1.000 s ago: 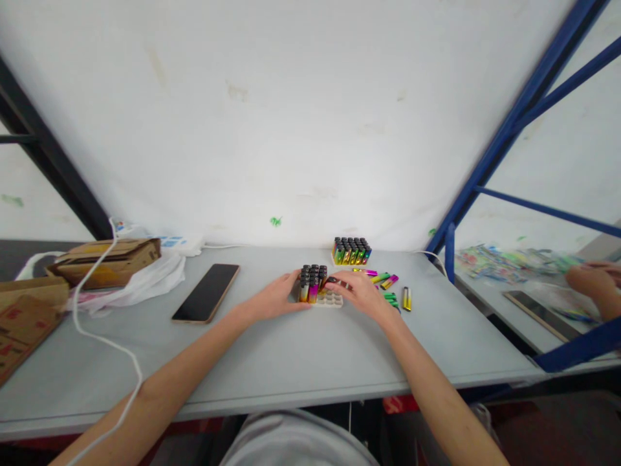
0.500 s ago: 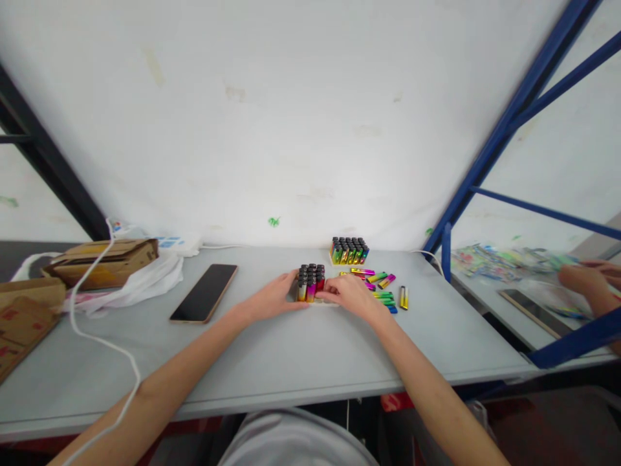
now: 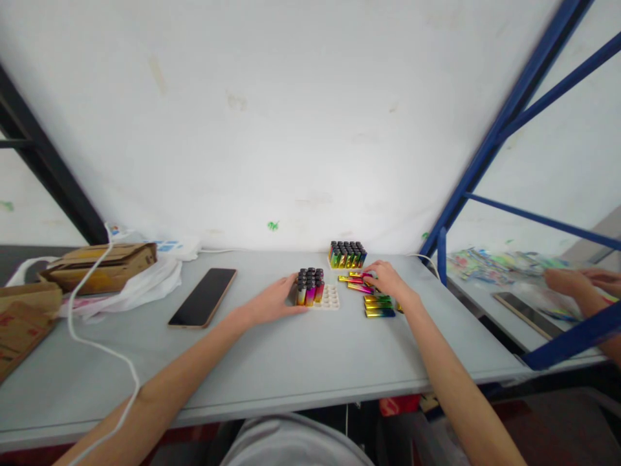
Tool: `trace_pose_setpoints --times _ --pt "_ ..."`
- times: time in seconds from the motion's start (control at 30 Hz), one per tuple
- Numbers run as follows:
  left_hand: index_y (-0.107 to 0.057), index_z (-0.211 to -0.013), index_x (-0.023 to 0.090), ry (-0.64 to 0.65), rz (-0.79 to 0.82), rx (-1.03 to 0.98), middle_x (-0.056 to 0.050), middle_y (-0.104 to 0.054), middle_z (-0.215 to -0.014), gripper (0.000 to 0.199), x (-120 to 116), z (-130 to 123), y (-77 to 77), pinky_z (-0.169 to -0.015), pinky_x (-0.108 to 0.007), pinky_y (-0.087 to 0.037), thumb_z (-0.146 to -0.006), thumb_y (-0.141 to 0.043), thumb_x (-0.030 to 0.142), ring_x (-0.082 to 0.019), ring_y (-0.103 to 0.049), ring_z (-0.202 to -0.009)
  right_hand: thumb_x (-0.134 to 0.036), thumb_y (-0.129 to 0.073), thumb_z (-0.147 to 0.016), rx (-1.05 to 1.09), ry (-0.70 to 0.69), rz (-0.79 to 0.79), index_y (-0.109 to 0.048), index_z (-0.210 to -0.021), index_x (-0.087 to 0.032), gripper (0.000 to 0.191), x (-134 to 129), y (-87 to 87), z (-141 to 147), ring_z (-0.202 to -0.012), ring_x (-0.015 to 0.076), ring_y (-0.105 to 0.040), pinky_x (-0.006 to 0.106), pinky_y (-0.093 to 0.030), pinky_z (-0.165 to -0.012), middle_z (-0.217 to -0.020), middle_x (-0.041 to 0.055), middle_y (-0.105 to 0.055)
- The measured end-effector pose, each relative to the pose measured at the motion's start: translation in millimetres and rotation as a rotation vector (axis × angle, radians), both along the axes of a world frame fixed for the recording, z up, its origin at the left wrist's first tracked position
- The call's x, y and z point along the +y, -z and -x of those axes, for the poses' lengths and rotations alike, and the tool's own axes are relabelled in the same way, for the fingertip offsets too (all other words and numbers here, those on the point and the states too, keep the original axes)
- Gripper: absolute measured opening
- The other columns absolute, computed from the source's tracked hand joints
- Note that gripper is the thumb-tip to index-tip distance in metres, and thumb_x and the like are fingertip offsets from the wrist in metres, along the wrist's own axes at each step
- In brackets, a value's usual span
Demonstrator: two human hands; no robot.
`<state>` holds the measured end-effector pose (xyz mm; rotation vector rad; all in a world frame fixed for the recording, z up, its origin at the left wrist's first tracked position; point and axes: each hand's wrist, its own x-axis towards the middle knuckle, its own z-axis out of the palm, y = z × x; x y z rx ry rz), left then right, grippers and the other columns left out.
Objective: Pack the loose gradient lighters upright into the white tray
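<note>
Left hand (image 3: 272,301) curves half-open at left end of white plastic tray (image 3: 331,298) holding upright black-topped multicolour lighters (image 3: 310,292). Right hand (image 3: 388,281) bends over loose shiny lighters (image 3: 378,305) right of tray; can't tell grip. Black-screened phone (image 3: 204,298) lies left of tray, packed lighter block (image 3: 347,255) behind-right. Brown cardboard (image 3: 25,329) far left of tray, red print unreadable.

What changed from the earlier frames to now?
The right hand let go of a shiny multicoloured lighter, now upright in the white plastic tray, and moved right to the loose metallic lighters. The left hand stayed at the tray's left side; the black-screened phone stayed put.
</note>
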<state>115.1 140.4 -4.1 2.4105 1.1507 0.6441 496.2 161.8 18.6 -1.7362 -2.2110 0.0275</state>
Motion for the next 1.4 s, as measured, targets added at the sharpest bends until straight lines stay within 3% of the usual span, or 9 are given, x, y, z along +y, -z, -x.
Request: trace_pose_setpoints --times 0.27,0.4,0.5,0.63,0.8,0.93,1.07,1.2,1.4 --pt "-0.047 -0.151 0.022 0.015 -0.024 -0.011 -0.017 -0.067 -0.144 0.087 2.4 0.3 3.6 -0.115 -0.05 -0.053 -0.081 -0.077 0.066 -0.039 -0.066 -0.131 -0.018 -0.074 -0.09 0.119 -0.023 0.152 -0.079 -0.103 -0.018 0.013 7.8 4.3 -4.8 -0.095 0.024 -0.075 0.032 -0.055 -0.089 -0.103 0.0093 -0.082" --pt "-0.049 -0.15 0.023 0.034 -0.017 -0.024 -0.017 -0.068 -0.142 0.085 3.3 0.4 4.9 -0.114 -0.051 -0.054 -0.081 -0.078 0.065 -0.04 -0.067 -0.13 -0.025 -0.077 -0.087 0.296 -0.101 0.099 -0.081 -0.098 -0.018 0.014 2.1 -0.9 -8.7 -0.093 0.0271 -0.074 0.037 -0.056 -0.088 -0.101 0.0101 -0.082" --pt "-0.05 -0.15 0.021 0.028 -0.005 -0.019 -0.019 -0.066 -0.144 0.088 2.8 0.4 4.6 -0.115 -0.054 -0.052 -0.081 -0.077 0.068 -0.042 -0.065 -0.131 -0.044 -0.076 -0.089 0.55 -0.156 0.035 -0.082 -0.099 -0.019 0.027 -6.2 -9.7 -1.4 -0.099 0.028 -0.072 0.041 -0.057 -0.09 -0.105 0.01 -0.081" --pt "-0.049 -0.151 0.023 0.023 0.001 -0.03 -0.018 -0.066 -0.145 0.088 1.6 0.6 2.9 -0.114 -0.053 -0.053 -0.081 -0.077 0.068 -0.042 -0.065 -0.132 -0.062 -0.079 -0.083 1.093 -0.2 0.066 -0.079 -0.102 -0.021 0.045 -15.8 -26.8 27.8 -0.11 0.0266 -0.071 0.041 -0.058 -0.095 -0.115 0.0099 -0.08" --pt "-0.051 -0.15 0.024 0.017 0.027 -0.037 -0.019 -0.067 -0.141 0.086 1.1 0.4 1.4 -0.114 -0.059 -0.053 -0.08 -0.079 0.064 -0.045 -0.064 -0.132 -0.06 -0.088 -0.075 1.545 -0.276 0.122 -0.072 -0.095 -0.025 0.044 -21.2 -41.4 70.4 -0.109 0.0244 -0.072 0.039 -0.058 -0.098 -0.11 0.0065 -0.079" --pt "-0.051 -0.15 0.027 0.024 0.03 -0.053 -0.019 -0.065 -0.145 0.084 1.0 0.8 1.5 -0.117 -0.058 -0.05 -0.08 -0.081 0.062 -0.043 -0.063 -0.134 -0.061 -0.086 -0.077 1.54 -0.315 0.106 -0.065 -0.087 -0.024 0.044 -23.7 -37.5 90.5 -0.082 0.0187 -0.069 0.033 -0.058 -0.08 -0.082 0.0014 -0.071" --pt "-0.051 -0.15 0.025 0.014 0.029 -0.031 -0.019 -0.065 -0.145 0.085 0.7 1.0 1.3 -0.116 -0.055 -0.052 -0.081 -0.078 0.065 -0.043 -0.063 -0.134 -0.071 -0.078 -0.081 1.435 -0.3 0.198 -0.065 -0.091 -0.022 0.051 -24.6 -21.2 97.5 -0.053 0.0121 -0.053 0.027 -0.047 -0.056 -0.063 -0.0051 -0.056" --pt "-0.049 -0.151 0.026 0.042 0.015 -0.029 -0.017 -0.067 -0.143 0.084 0.8 0.1 0.8 -0.114 -0.054 -0.053 -0.082 -0.078 0.064 -0.042 -0.065 -0.131 -0.076 -0.068 -0.087 1.28 -0.32 0.266 -0.065 -0.098 -0.022 0.056 -24.5 -6.3 100.1 -0.047 0.0115 -0.05 0.026 -0.04 -0.049 -0.063 -0.0047 -0.059" --pt "-0.048 -0.15 0.021 0.044 0.007 -0.033 -0.018 -0.065 -0.147 0.085 0.7 0.0 1.8 -0.116 -0.052 -0.05 -0.083 -0.077 0.064 -0.041 -0.064 -0.134 -0.077 -0.061 -0.091 1.182 -0.312 0.316 -0.064 -0.104 -0.024 0.055 -30.2 -0.1 109.6 -0.043 0.0096 -0.031 0.024 -0.026 -0.043 -0.059 -0.0102 -0.039"
